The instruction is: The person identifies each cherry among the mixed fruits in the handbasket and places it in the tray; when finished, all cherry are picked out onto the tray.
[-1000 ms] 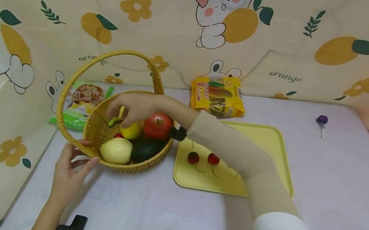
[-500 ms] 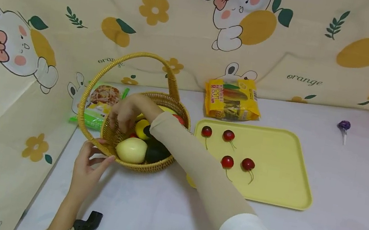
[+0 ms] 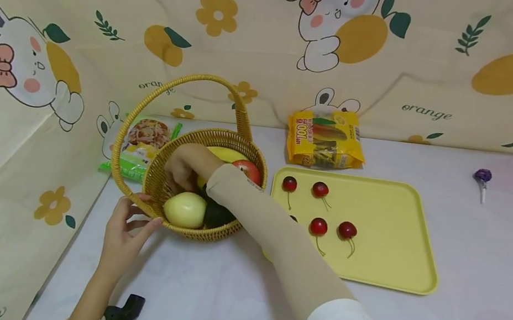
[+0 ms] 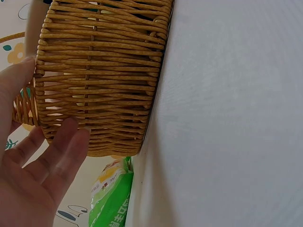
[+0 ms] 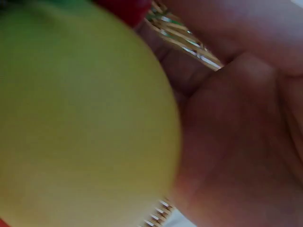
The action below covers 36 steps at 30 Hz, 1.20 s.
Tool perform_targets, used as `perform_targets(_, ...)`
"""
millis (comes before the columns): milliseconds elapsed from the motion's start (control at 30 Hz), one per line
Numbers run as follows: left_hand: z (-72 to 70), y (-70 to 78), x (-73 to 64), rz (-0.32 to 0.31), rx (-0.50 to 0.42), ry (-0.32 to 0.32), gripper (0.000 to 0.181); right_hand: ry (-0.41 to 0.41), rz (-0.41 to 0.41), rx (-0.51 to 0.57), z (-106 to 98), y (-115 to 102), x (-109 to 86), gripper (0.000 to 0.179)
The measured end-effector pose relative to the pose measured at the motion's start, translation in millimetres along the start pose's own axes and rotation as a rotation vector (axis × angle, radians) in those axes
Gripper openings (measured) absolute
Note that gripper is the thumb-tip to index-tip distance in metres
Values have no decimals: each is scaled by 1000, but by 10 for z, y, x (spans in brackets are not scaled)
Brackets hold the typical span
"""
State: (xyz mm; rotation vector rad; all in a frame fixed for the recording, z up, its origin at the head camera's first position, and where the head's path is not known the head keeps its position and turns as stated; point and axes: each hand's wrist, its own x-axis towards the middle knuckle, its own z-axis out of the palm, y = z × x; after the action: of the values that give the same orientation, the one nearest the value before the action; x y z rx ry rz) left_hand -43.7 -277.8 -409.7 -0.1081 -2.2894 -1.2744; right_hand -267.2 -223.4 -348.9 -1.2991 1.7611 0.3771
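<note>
A wicker basket [image 3: 196, 235] with an arched handle [image 3: 188, 79] stands on the left side of the table. My left hand [image 3: 120, 236] grips its left front rim by the handle's foot; in the left wrist view, the fingers lie along the woven wall [image 4: 99, 80]. My right hand [image 3: 187, 165] reaches down inside the basket, its fingertips hidden. Around it lie a pale round fruit [image 3: 185, 210], a dark green fruit [image 3: 217, 216], a red apple [image 3: 247, 170] and a banana [image 3: 227, 154]. A yellow-green fruit [image 5: 85, 123] fills the right wrist view, with a small red fruit [image 5: 129, 8] near the fingers.
Right of the basket lies a yellow tray [image 3: 391, 234] with several stemmed cherries [image 3: 318, 226], one partly behind the right sleeve. Behind it is a yellow snack packet [image 3: 326, 139]. A green packet [image 3: 139, 150] lies behind the basket, and a purple lollipop [image 3: 482, 177] at far right.
My right hand has moved left off the yellow fruit, then lower into the basket. The left hand keeps its hold on the rim. The head view has shifted left.
</note>
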Motion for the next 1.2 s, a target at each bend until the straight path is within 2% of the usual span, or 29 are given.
perform_targets(167, -2, -9, -4, 7, 0, 1, 50, 26, -18, -56, 30, 38, 43, 36)
perform_targets(267, 8, -3, 3, 10, -15, -3, 50, 98, -61, 44, 43, 116, -9, 29)
perform_targets(367, 19, 4, 14, 13, -17, -3, 49, 229, -141, 229, 61, 224, -115, 25)
perform_targets(467, 25, 7, 17, 15, -5, 4, 49, 406, -274, 458, 122, 306, -286, 31)
perform_targets(600, 22, 8, 4, 3, -4, 6, 49, 670, -522, 605, 334, 331, -642, 37)
perform_targets(667, 13, -5, -11, 2, -5, 6, 50, 764, -613, 635, 515, 341, -859, 34)
perform_targets(733, 12, -37, -26, 6, -4, 11, 52, 833, -664, 681, 764, 390, -1076, 30)
perform_targets(800, 14, -91, -45, 5, -5, 20, 53, 892, -653, 729, 1066, 485, -1273, 23)
perform_targets(900, 16, -186, -69, 2, 10, 31, 56, 990, -560, 799, 1567, 671, -1530, 21)
perform_targets(1067, 31, -287, -88, 7, 23, 29, 56, 1103, -278, 930, 2380, 1033, -1938, 26)
perform_targets(1133, 36, -301, -91, -5, 21, 31, 56, 1122, -195, 1004, 2650, 1162, -2085, 29)
perform_targets(1200, 37, -305, -93, -23, 16, 34, 57, 1130, -149, 1069, 2880, 1262, -2213, 28)
